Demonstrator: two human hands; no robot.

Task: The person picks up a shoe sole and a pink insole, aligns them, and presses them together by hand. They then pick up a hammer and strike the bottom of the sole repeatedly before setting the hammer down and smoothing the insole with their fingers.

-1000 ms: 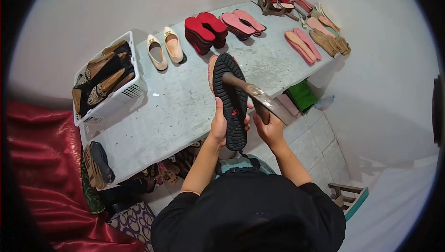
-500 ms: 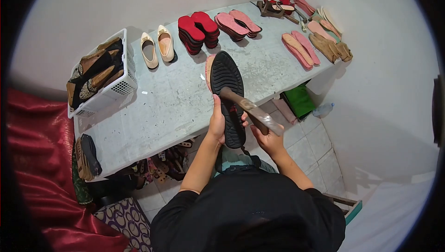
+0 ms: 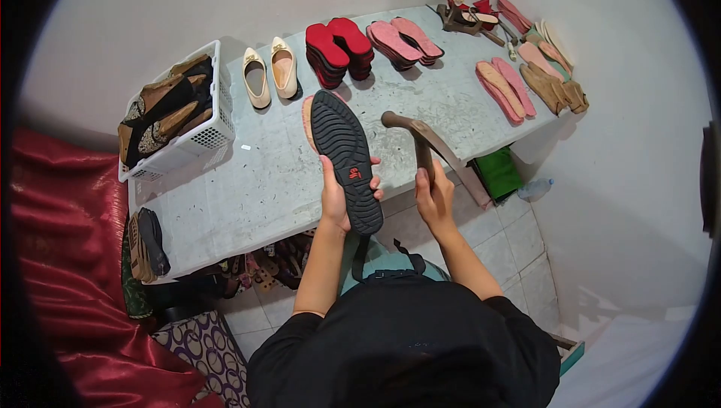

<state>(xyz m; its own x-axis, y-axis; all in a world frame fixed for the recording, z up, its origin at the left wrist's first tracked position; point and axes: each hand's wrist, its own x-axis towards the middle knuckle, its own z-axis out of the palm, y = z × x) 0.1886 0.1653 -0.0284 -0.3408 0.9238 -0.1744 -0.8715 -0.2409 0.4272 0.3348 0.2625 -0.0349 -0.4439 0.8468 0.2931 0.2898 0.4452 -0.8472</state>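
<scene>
1. Where the person's black sleeves end at the near edge of the table (image 3: 225, 205), the left hand (image 3: 336, 196) is wrapped around the heel end of a black shoe sole (image 3: 347, 159), tread side up, with a small red mark on it. The sole is held above the table's near edge, its toe pointing away towards the middle of the table, and a pinkish insole edge shows along its left side.
2. Just to the right, the right hand (image 3: 434, 198) grips the handle of a hammer (image 3: 420, 138); the hammer head is raised and stands apart from the sole, over the near edge.
3. At the near left corner, a dark pair of shoes (image 3: 146, 244) lies on its side, partly over the edge.
4. Further along the left edge sits a white basket (image 3: 214, 134) full of black and brown shoes.
5. Beyond the sole, towards the far edge, a pair of cream flats (image 3: 270, 76) stands beside a stack of red insoles (image 3: 336, 46), and next to those a stack of pink insoles (image 3: 405, 39).
6. By the right edge lie two more pink insoles (image 3: 505, 89) and a row of tan ones (image 3: 559, 85).
7. At the far right corner, more soles and some tools (image 3: 469, 18) are heaped together, too small to tell apart.
</scene>
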